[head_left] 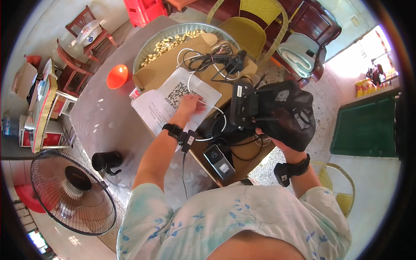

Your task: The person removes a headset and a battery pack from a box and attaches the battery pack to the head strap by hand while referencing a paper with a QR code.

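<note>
Pale shirt [208,212] cloth with blue leaf sprigs lay nearest the camera. One black mesh cap [288,112], with one boxy black module [242,104] at its left side, was held up to the right of the printed sheets [147,110]. The right hand [279,143] was closed on it from below, thumb showing and most fingers hidden; its forearm slanted up and leftward, one black strap [299,167] with one small unit around the wrist. The left hand [189,106], back upward and fingers bent, pinched one white cable [225,120] over the sheets, its forearm slanting up and rightward; one smartwatch [173,130] and one small black unit sat on that wrist.

At least two sheets were visible, one bearing a QR code, on brown cardboard [164,69]. One black handheld device [219,161] rested near its lower edge, one dark cable bundle [212,58] near its upper part.

Farther out on the table [95,117] were one metal tray [149,41] of peanuts [167,45], too many to count, one orange bowl [117,76] and one black mug [106,161]. Around it stood one fan [74,190], one red plastic stool [145,11] and two yellow chairs [245,34].
</note>
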Demonstrator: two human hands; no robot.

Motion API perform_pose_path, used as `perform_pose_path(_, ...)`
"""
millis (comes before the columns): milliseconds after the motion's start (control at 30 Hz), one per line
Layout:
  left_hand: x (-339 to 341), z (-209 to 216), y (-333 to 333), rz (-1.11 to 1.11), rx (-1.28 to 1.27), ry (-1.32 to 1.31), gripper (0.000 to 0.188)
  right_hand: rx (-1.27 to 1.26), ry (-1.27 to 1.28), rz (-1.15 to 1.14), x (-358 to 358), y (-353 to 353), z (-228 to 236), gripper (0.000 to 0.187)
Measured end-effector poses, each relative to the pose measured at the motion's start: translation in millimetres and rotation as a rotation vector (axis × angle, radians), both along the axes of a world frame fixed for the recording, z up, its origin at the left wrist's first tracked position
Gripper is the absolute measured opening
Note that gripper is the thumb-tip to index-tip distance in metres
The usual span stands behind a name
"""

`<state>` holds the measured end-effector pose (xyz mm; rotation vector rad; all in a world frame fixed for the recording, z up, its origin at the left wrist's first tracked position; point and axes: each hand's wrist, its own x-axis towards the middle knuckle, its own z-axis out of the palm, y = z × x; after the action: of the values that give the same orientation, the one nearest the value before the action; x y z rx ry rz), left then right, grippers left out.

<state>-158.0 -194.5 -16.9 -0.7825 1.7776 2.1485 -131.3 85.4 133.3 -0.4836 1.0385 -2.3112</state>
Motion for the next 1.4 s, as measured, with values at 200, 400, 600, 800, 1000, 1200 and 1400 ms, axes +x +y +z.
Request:
perform_pose_path(200, -9, 22, 46, -0.484, 0.022, 0.057, 0.023, -0.043, -0.212, 0.049, -13, -6, 19, 0.038)
perform_pose_path(400, 32, 39, 10, -0.263, -1.199, 0.852, 0.024, 0.23, 0.278, 0.076, -33, -85, -46, 0.027)
perform_pose_path(600, 87, 34, -20, -0.314, -1.529, 0.142, 0.042, -0.055, -0.291, 0.276, -32, -150, -74, 0.018)
perform_pose_path(800, 84, -10, -39, -0.309, -1.416, 0.479, 0.054, 0.131, -0.244, 0.103, -38, -161, -104, 0.019)
perform_pose_path(1000, 66, -8, -62, -0.258, -1.303, 0.652, 0.054, 0.101, -0.402, 0.014, -46, -147, -97, 0.023)
perform_pose_path(1200, 88, 38, -52, -0.446, -1.504, 0.146, 0.058, 0.017, -0.54, 0.056, -43, -143, -92, 0.027)
perform_pose_path(1400, 97, 6, -63, -0.251, -1.401, 0.213, 0.072, -0.031, -0.537, 0.093, -8, -146, -67, 0.027)
